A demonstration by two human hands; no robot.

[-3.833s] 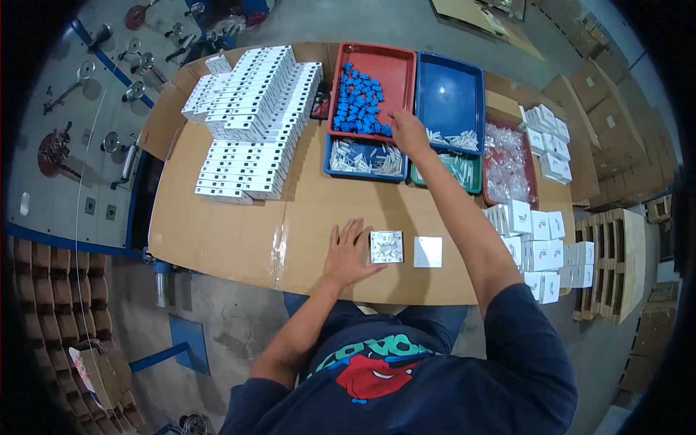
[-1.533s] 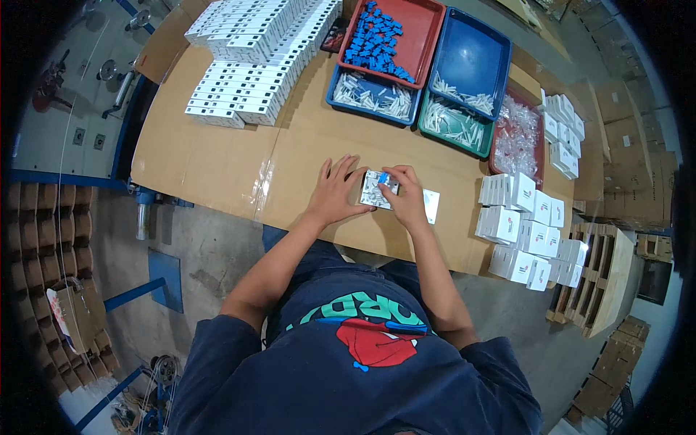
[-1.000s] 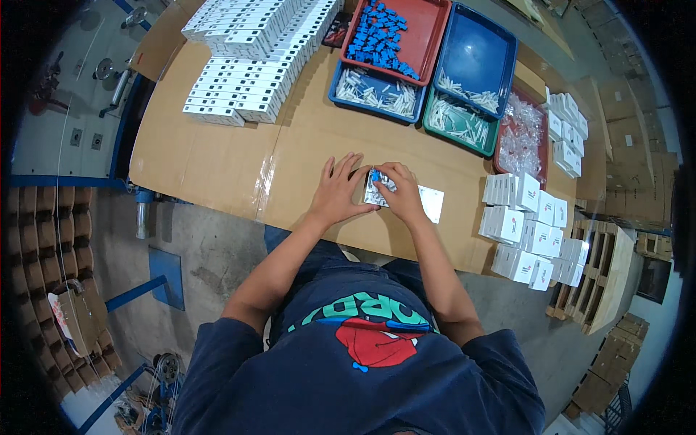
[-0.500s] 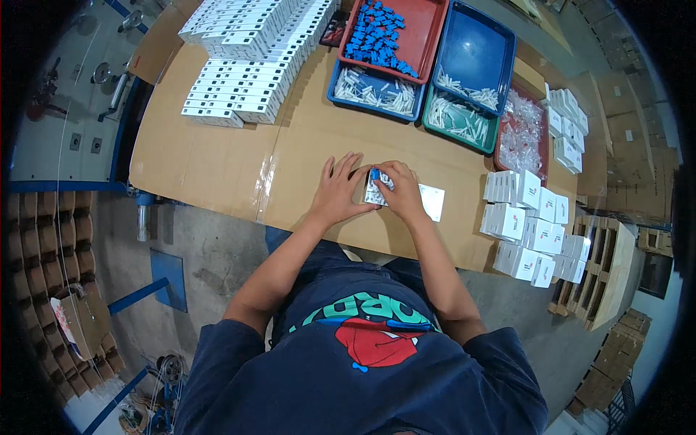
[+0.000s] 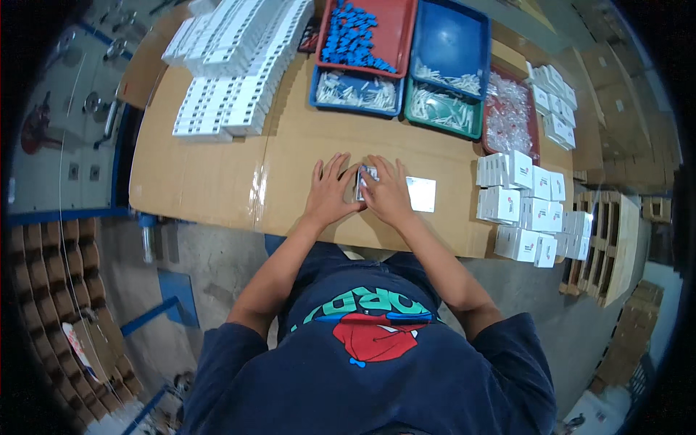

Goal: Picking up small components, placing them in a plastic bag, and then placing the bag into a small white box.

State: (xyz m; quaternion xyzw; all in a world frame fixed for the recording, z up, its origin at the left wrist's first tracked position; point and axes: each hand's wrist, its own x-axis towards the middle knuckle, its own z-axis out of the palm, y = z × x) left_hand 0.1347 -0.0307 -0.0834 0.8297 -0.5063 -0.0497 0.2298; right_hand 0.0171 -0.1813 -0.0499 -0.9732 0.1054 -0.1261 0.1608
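A small open white box [image 5: 360,194] with parts inside sits on the cardboard-covered table in front of me. My left hand [image 5: 332,194] braces its left side, thumb at the near edge and index finger at the far corner. From the right, my right hand [image 5: 388,194] reaches over the box, its thumb pressed down into it. Its palm and fingers cover most of the contents, so I cannot make out each part. Just right of that hand lies a flat white rectangular piece [image 5: 421,194].
Long stacks of white boxes [image 5: 225,101] stand at the far left. Beyond my hands are a red tray [image 5: 384,36] of blue pieces, blue trays [image 5: 451,43] and a green tray [image 5: 444,129] of white sticks, and clear bags [image 5: 507,116]. More white boxes [image 5: 518,206] stand at right.
My right hand has flattened over the box, and its thumb now presses inside. The blue part seen at its fingertips earlier is now hidden. My view has shifted slightly.
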